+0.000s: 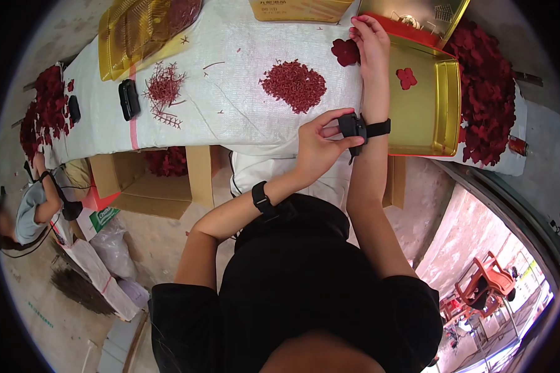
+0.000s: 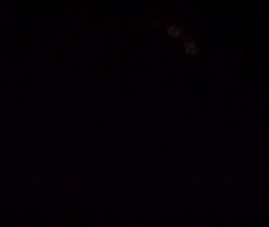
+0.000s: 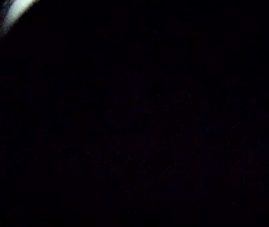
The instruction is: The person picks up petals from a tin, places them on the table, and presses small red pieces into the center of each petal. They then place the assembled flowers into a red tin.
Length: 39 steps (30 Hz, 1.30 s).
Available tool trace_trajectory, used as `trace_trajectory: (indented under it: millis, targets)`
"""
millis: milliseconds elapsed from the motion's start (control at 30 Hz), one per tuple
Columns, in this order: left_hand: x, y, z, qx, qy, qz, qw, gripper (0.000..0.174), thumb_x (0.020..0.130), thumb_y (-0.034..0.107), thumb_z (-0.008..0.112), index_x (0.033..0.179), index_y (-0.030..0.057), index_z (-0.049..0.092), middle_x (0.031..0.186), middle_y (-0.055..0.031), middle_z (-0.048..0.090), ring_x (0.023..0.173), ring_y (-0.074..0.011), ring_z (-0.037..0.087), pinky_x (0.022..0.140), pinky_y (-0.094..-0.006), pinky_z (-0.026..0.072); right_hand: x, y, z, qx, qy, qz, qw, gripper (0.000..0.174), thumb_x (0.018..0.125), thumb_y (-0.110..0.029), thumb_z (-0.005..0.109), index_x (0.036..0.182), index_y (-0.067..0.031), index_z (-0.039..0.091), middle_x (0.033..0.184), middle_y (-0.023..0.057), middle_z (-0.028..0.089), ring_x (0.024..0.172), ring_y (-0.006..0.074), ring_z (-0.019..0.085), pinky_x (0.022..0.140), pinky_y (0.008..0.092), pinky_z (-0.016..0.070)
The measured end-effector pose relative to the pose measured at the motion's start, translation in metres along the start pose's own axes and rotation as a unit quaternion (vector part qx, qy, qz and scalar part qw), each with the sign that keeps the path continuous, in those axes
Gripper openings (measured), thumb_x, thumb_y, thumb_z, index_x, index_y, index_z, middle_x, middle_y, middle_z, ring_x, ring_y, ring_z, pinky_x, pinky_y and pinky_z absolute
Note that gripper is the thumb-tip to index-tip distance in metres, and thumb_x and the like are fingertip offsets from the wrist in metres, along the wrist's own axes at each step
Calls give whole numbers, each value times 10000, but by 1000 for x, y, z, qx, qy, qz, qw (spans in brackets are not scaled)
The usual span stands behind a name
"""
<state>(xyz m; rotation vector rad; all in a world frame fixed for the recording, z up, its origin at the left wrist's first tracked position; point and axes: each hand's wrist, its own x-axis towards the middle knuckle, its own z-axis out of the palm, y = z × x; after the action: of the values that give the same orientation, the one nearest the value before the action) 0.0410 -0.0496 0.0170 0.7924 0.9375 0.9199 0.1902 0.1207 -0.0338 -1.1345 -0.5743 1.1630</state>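
In the head view my left hand grips a small black wrist camera that sits on the right forearm, its thumb and fingers on either side. The camera's black strap goes round that forearm. My right hand is held out with loosely bent fingers and nothing in it. Beside it, on the white woven cloth, lies a dark red petal piece. Under the right forearm stands a gold tin tray with a red flower-shaped piece inside. Both wrist views are almost black and hide the hands' work.
A pile of small red bits and thin red stems lie on the cloth. A black device is farther left. Red petals heap at the right. An open cardboard box stands below. Another person is at far left.
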Motion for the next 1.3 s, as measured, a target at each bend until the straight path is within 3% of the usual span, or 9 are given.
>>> trace_trajectory:
  millis: [233,600,733,833,933,1033,1300]
  targets:
    - [1,3,0,-4,4,-50,999,523,674,-91,760,1164,-2,598,1076,-94,650,956,-164,642,825,-281,538,2,0,-1,0,-8,4,1000,134,806,-34,667,931,-24,622,840,27,635,705,99,590,631,213,455]
    - [8,2,-13,-34,-37,-25,998,566,709,-65,756,1226,16,540,1116,-93,617,973,-158,626,808,-277,544,-6,3,0,-17,-11,26,999,129,815,-35,660,938,-37,624,852,21,642,722,96,595,634,212,454]
    - [9,2,-16,-61,-24,-62,996,571,721,-46,757,1237,27,523,1103,-98,620,943,-145,622,782,-271,542,-9,5,-3,-5,-6,40,999,135,815,-34,661,944,-43,622,857,22,644,730,103,598,639,218,455]
    - [9,-6,-17,3,-69,-20,997,597,744,-43,740,1257,38,444,1094,-91,604,921,-139,615,752,-273,537,-9,2,-3,14,-2,38,999,126,816,-32,660,934,-48,620,851,20,643,726,105,596,649,228,457]
    - [4,-11,-8,-50,-79,-42,995,668,751,-29,734,1266,61,318,1090,-89,578,927,-143,608,732,-273,528,-8,1,-2,33,2,30,999,118,817,-31,659,925,-50,617,841,18,639,723,106,592,663,235,456]
    - [-2,-6,-5,69,-111,-3,991,716,744,-14,736,1250,74,237,1097,-111,550,887,-153,623,696,-261,526,-7,1,0,44,18,29,998,113,817,-33,658,919,-51,614,832,16,636,721,104,588,671,236,455]
    - [4,16,-10,141,-100,-30,985,738,652,-4,788,1162,58,258,880,-135,627,673,-116,638,581,-237,515,-8,2,4,30,24,28,999,117,818,-28,651,926,-36,608,823,25,634,702,106,583,650,236,461]
